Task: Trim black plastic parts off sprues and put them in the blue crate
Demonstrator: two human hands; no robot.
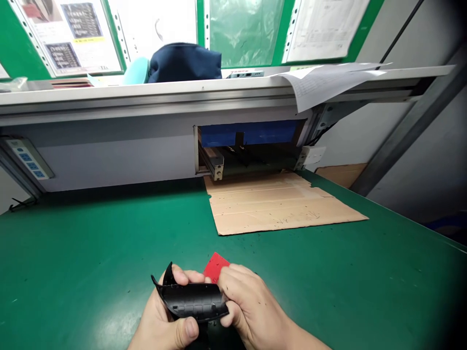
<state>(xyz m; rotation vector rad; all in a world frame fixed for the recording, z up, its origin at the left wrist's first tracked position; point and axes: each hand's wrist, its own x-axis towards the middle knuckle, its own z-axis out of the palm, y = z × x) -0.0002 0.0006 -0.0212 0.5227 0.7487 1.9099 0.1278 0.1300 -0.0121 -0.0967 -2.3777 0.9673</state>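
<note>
A curved black plastic part (193, 300) is held low over the green table (91, 253), near its front edge. My left hand (162, 323) grips the part from below, thumb on its near edge and fingers curled behind it. My right hand (251, 306) is closed on the part's right end and pinches a small red flat piece (215, 266) that sticks out behind the fingers. Black specks lie on my right hand and on the table around it.
A flat sheet of brown cardboard (277, 201) lies ahead, in front of an opening (251, 148) in the grey machine housing. A shelf (146, 95) above carries a dark blue bag (186, 63) and overhanging paper sheets (321, 80). A control panel (29, 158) is at left.
</note>
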